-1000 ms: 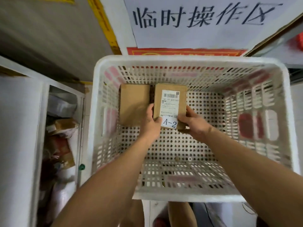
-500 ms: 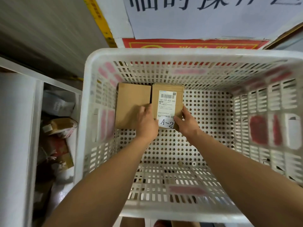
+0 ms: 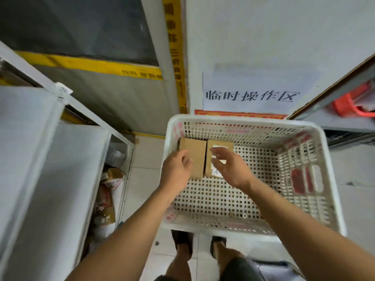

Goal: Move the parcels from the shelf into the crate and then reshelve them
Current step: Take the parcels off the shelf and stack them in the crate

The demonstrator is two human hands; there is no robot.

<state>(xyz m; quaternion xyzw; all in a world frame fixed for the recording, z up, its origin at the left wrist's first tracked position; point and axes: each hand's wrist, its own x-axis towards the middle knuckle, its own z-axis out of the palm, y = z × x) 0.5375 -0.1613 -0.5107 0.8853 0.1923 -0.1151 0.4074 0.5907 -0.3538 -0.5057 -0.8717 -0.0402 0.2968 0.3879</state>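
Two small brown cardboard parcels lie side by side on the floor of a white perforated crate (image 3: 316,126), in its far left corner. The plain parcel (image 3: 194,151) is on the left. The labelled parcel (image 3: 222,146) is on the right, its white label partly hidden by my fingers. My left hand (image 3: 176,171) hovers above the plain parcel, fingers loosely apart, holding nothing. My right hand (image 3: 231,169) hovers above the labelled parcel, fingers spread, also holding nothing.
A white metal shelf (image 3: 40,159) stands at the left, with several wrapped parcels (image 3: 109,179) on a lower level. A white sign with black characters (image 3: 251,96) hangs on the wall behind the crate. A second shelf with a red basket (image 3: 349,104) is at the right. My feet (image 3: 182,242) stand below the crate.
Both hands have let go of the labelled parcel and lifted away from it. The parcel now rests in the crate beside the plain one. The view has pulled back and up.
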